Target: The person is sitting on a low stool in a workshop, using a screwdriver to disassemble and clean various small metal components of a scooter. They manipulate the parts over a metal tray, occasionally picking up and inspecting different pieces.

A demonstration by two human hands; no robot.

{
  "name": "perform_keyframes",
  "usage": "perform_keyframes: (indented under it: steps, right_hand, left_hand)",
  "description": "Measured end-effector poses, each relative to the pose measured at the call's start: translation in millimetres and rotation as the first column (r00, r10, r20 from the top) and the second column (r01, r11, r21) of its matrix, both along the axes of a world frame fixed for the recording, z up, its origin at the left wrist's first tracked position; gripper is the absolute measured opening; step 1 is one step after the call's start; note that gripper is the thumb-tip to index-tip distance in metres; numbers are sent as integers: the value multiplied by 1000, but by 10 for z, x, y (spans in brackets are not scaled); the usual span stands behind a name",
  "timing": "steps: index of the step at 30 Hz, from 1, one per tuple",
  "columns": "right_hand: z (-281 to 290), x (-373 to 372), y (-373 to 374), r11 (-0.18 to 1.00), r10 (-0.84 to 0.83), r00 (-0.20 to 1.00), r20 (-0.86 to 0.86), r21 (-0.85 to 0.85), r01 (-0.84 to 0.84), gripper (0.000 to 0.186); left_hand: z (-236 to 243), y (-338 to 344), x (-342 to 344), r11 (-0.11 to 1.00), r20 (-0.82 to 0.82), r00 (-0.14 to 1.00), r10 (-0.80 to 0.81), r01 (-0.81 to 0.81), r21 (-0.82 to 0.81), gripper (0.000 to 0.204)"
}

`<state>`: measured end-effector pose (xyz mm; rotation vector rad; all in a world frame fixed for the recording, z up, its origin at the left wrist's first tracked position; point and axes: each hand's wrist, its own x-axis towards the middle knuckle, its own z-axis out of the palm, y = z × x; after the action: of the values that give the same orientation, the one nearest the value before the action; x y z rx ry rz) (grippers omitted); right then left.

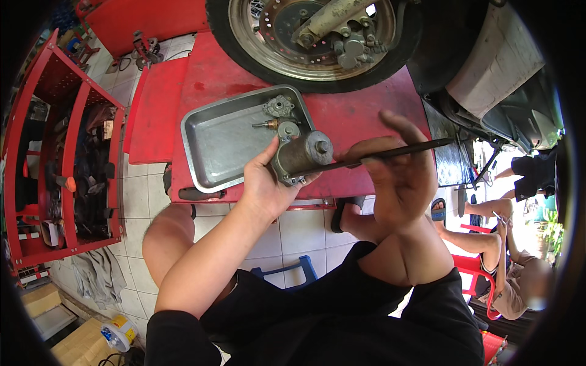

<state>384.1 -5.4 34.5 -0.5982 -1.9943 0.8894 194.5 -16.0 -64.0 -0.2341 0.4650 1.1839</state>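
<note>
My left hand [267, 186] grips a cylindrical grey metal motor [300, 156] with a bolted flange, above the near right corner of a metal tray [190, 140]. In my right hand [403, 177] is a slim, dark, rod-shaped tool [421, 147]. Its left end meets the lower edge of the motor; I cannot tell if it touches. The right hand's fingers are partly blurred, with one or two raised off the tool. Inside the tray lie a round metal cover [279, 107] and a small part with a shaft and brass-coloured body [266, 124].
The tray stands on a red bench [366, 113], below a motorcycle wheel [262, 61]. A dark handle [198, 194] lies at the near edge. Red shelving [76, 152] holds tools on the left. A blue stool [305, 268] is below, and another person [513, 287] sits at right.
</note>
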Motion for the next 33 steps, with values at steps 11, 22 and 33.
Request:
perform_keyframes:
  steps: [11,22,33]
  right_hand:
    - [87,-130,-36,989,-119,974,-193,-114,98,51]
    - [173,-12,30,993,-78,991,-107,-91,69,46]
    - [130,-60,-8,975,-143,986,-90,-186,124,39]
  left_hand:
    - [-25,5,-38,1000,22,1000,-4,4,21,43]
    - [-142,21,-48,999,121,993,1,-7,51,43]
    - [-121,25,-25,1000,65,998,-10,9,11,45]
